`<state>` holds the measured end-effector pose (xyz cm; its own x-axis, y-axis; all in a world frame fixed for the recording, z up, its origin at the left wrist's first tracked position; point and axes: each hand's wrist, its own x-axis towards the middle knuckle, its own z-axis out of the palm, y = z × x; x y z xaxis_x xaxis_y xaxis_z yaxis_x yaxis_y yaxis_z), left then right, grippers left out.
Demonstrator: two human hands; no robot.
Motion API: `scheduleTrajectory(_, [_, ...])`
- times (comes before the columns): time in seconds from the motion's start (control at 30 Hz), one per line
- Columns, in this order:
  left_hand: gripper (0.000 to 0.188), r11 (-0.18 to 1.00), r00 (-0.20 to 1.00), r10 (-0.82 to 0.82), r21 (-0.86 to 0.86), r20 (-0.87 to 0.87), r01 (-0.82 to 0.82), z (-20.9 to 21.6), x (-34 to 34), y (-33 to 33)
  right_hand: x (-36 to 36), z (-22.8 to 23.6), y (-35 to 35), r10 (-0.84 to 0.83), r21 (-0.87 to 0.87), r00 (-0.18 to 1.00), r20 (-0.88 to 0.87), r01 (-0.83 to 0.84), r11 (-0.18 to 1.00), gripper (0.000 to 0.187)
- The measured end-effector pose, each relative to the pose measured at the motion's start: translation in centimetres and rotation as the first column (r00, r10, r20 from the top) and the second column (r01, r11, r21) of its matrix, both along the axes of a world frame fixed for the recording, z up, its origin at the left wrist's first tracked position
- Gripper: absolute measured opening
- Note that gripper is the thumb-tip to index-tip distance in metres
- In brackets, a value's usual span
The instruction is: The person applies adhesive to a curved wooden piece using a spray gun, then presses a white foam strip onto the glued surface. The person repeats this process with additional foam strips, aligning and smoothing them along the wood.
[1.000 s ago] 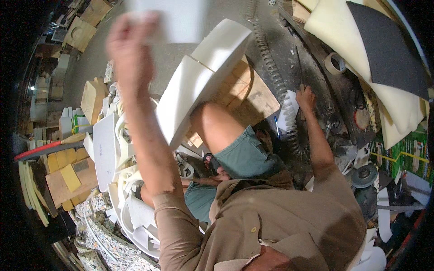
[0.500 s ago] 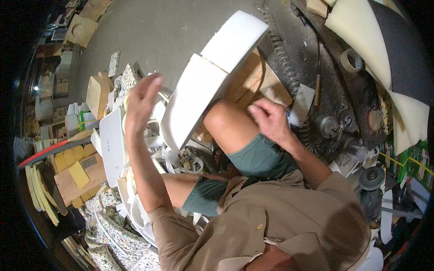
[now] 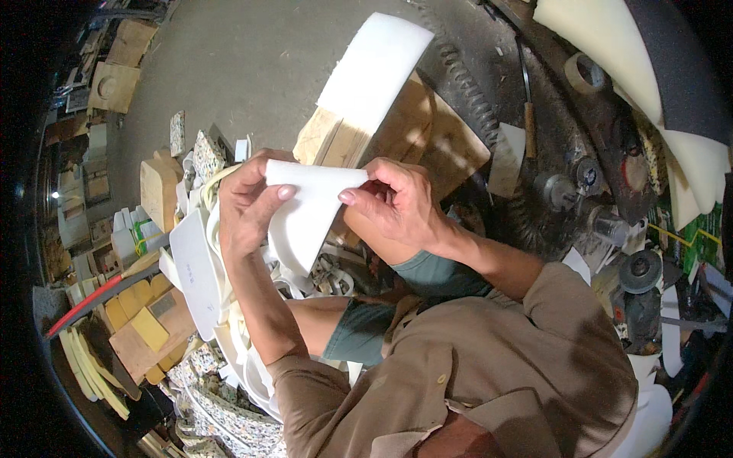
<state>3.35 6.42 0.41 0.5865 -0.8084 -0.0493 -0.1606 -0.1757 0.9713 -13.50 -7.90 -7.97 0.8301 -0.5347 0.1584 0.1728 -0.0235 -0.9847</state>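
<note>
A curved white foam piece point(image 3: 305, 214) is held up in front of me over my knees. My left hand point(image 3: 248, 202) grips its left edge, thumb on the face. My right hand point(image 3: 393, 206) pinches its upper right corner with the fingertips. Behind it a long white foam block point(image 3: 374, 72) lies on wooden boards point(image 3: 416, 137). I sit with bare knees and green shorts point(image 3: 363, 328) below the hands.
White foam offcuts point(image 3: 198, 267) pile up on my left, with patterned fabric point(image 3: 221, 420) below them. Yellow foam pieces and a red hose point(image 3: 92, 301) lie at far left. A dark machine with a toothed belt point(image 3: 473, 99) and large foam sheets point(image 3: 649, 84) stand on the right.
My left hand came down from high above and my right hand came in from the machine side; both have closed on the curved white foam piece over my knees.
</note>
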Motion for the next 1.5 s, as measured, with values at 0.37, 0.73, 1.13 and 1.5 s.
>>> scheduleTrajectory(0.37, [0.019,0.989,0.991,0.129,0.071,-0.039,-0.126,-1.6,0.6,-2.2,0.2,1.2,0.0,-0.032,0.063,0.999,-0.007,0.033,0.997,0.017])
scheduleTrajectory(0.73, [0.024,0.970,0.974,0.226,0.093,-0.004,-0.225,-1.9,-0.1,-3.1,0.7,0.5,-0.3,0.032,0.242,0.994,-0.108,-0.005,0.970,0.022])
scheduleTrajectory(1.13, [0.029,0.953,0.922,0.212,0.140,0.325,-0.268,-1.2,-1.3,-4.2,0.8,0.2,-0.5,0.049,0.326,0.988,-0.146,0.001,0.945,0.024])
scheduleTrajectory(1.5, [0.023,0.939,0.886,0.185,0.189,0.425,-0.286,-2.4,-0.5,-4.7,1.2,-0.8,-0.8,0.144,0.497,0.976,-0.165,-0.045,0.867,0.025])
